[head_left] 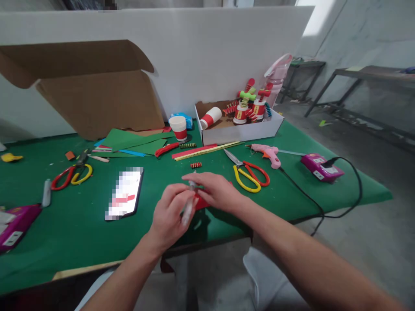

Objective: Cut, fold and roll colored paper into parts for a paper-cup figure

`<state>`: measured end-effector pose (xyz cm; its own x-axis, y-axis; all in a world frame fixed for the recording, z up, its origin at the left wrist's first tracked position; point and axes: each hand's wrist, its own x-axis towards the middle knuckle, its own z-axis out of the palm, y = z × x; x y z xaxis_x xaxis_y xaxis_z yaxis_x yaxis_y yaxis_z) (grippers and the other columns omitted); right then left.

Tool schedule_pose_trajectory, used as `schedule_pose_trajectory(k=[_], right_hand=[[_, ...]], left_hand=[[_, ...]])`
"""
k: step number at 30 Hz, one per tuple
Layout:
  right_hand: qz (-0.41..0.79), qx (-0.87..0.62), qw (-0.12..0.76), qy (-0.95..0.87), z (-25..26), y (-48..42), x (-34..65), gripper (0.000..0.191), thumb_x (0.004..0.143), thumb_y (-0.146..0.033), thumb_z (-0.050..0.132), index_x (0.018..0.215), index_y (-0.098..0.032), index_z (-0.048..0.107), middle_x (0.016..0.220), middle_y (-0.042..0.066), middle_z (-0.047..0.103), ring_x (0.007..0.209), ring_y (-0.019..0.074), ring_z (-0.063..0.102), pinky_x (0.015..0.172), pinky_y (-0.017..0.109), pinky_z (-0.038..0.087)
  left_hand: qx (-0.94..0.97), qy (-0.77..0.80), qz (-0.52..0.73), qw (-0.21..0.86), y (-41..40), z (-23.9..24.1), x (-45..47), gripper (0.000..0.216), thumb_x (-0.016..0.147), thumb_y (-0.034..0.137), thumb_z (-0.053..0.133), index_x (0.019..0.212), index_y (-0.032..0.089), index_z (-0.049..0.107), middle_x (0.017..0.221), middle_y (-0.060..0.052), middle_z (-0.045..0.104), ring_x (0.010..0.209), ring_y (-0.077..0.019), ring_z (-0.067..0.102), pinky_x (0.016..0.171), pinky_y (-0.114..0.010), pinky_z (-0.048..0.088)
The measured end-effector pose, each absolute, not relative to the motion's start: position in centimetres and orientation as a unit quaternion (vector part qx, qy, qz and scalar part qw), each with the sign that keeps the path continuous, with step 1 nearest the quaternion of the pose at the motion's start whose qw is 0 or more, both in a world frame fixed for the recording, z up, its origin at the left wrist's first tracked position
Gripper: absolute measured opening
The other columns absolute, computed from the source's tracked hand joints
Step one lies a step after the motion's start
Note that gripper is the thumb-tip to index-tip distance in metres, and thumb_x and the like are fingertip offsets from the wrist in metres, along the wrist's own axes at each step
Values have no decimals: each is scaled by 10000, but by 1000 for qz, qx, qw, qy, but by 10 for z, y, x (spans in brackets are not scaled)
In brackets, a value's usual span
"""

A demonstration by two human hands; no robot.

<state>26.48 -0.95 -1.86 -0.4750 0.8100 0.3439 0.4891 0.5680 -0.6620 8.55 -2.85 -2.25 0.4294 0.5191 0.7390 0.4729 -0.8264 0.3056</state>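
Observation:
Near the table's front edge, my left hand (171, 211) is closed around a slim, whitish translucent pen-like tube (187, 212), held at a slant. My right hand (215, 190) meets it from the right, fingers closed about the tube's upper end; its fingertips are partly hidden. A piece of red paper (202, 202) shows beneath my hands, mostly covered by them. Just beyond my fingers lies a small red-and-yellow folded paper spring (196, 165).
A phone (125, 194) and pliers (78, 168) lie left. Scissors (246, 170), a pink glue gun (267, 153) and its corded purple box (320, 167) are right. Behind stand a paper cup (179, 127), paper strips (207, 151) and a white box (240, 133) holding cup figures.

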Motion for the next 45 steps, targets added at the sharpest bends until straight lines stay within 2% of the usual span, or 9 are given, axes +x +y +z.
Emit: schedule_pose_trajectory(k=[4,7,10,14,18,26,30,37,45], right_hand=[[267,-500,406,-717,-13,2,271,109,862,-274,536,902,-221,623,846,14,688,801,155,631,776,270,476],[397,-505,491,-588,-11,9,277,303,868,-486,508,799,-205,598,693,8,657,674,143,615,659,254,495],[504,-482,522,-491,-19,12,277,405,819,-576,515,734,-188,595,621,12,622,600,133,587,583,243,485],[566,-471,517,-437,-34,10,269,326,796,-507,518,803,-188,585,517,-35,556,443,91,476,454,201,389],[558,-486,493,-456,-39,6,264,174,728,-349,563,804,-201,514,473,-70,542,403,79,437,422,179,351],[519,-529,417,-527,-38,-2,261,113,699,-281,579,706,-209,491,429,-90,504,335,70,417,342,165,287],[513,-512,433,-536,-43,-2,261,110,708,-285,578,694,-199,511,438,-79,516,353,70,448,351,160,307],[533,-502,435,-524,-42,-3,261,196,780,-366,544,697,-192,509,466,-66,537,357,61,452,352,150,350],[553,-499,452,-490,-43,-1,259,195,782,-361,561,704,-193,502,467,-77,525,353,54,437,351,148,380]], left_hand=[[876,309,355,103,-14,-18,78,308,884,149,482,1160,256,568,1097,-80,631,1053,-221,553,905,-389,465],[860,357,324,169,-3,-18,66,237,911,209,455,1054,246,640,1014,-75,657,1022,-229,551,905,-417,456],[856,363,278,243,3,-23,59,245,898,281,504,1093,251,650,1014,-75,645,1006,-231,542,892,-406,456],[858,356,218,300,6,-29,59,359,844,318,595,1198,268,614,970,-58,606,964,-224,530,870,-379,449],[858,366,200,301,3,-31,64,428,790,361,669,1204,270,609,939,-43,568,927,-221,507,834,-362,441],[878,356,223,229,-3,-38,68,257,871,326,570,1083,244,690,814,-42,549,826,-198,495,733,-314,432],[887,348,232,196,-3,-43,68,250,904,296,522,1069,231,699,796,-43,551,791,-179,494,698,-291,430],[878,373,211,215,-6,-37,73,179,857,320,605,962,185,658,880,-42,624,868,-189,522,773,-310,438],[880,378,199,206,-6,-38,74,322,850,330,603,1125,161,602,904,-56,614,870,-202,522,791,-341,434]])
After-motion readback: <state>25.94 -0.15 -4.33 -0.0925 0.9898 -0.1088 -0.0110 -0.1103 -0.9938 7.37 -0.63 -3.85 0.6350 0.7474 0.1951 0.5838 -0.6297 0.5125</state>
